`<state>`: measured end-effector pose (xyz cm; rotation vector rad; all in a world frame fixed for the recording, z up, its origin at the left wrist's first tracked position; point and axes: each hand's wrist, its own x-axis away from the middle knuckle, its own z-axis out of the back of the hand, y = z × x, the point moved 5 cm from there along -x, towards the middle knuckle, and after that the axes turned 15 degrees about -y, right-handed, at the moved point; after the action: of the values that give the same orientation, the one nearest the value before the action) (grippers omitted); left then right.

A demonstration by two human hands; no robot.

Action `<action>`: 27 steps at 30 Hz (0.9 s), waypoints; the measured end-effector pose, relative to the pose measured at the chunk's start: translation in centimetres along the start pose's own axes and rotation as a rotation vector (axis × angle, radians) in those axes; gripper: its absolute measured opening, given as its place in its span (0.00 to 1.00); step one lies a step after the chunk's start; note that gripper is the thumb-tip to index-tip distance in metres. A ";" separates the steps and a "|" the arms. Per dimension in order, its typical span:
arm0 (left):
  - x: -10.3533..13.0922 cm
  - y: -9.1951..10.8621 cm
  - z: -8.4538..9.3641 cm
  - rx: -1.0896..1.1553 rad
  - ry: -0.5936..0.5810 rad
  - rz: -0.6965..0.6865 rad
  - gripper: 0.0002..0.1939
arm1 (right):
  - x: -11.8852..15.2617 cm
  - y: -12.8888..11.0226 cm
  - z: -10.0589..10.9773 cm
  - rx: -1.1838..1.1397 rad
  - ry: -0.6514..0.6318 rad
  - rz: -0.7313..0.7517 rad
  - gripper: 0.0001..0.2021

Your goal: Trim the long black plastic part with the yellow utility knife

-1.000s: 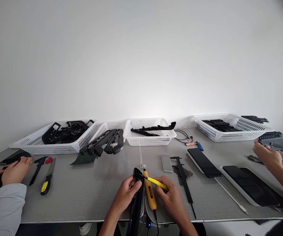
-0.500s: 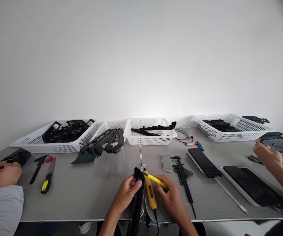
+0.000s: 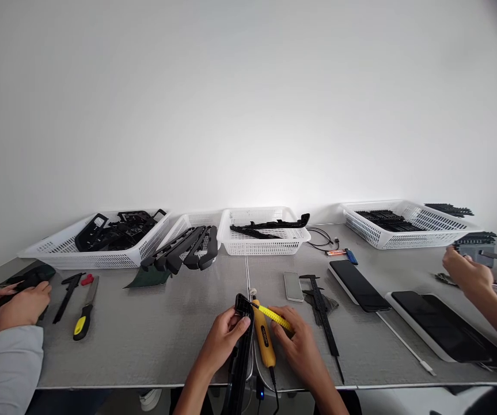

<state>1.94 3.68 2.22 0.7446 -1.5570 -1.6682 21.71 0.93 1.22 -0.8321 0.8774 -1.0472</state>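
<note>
At the bottom centre, the left hand grips a long black plastic part near its upper end, thumb on top; the right hand pinches a yellow-handled tool, its tip at that end. To work well, brace the part firmly, take light, short strokes, and keep the left thumb out of the tip's path. A yellow corded tool lies between the hands.
</note>
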 end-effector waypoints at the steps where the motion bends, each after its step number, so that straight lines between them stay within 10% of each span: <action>1: 0.0 0.0 0.0 0.001 0.001 -0.001 0.26 | 0.0 0.0 -0.1 0.003 -0.010 -0.005 0.14; 27: 0.1 0.2 0.0 -0.022 -0.009 -0.002 0.26 | 0.3 0.2 0.1 0.050 0.037 -0.050 0.14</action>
<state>1.91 3.61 2.42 0.7280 -1.5419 -1.6894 21.94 0.77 0.98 -0.7981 0.8622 -1.1269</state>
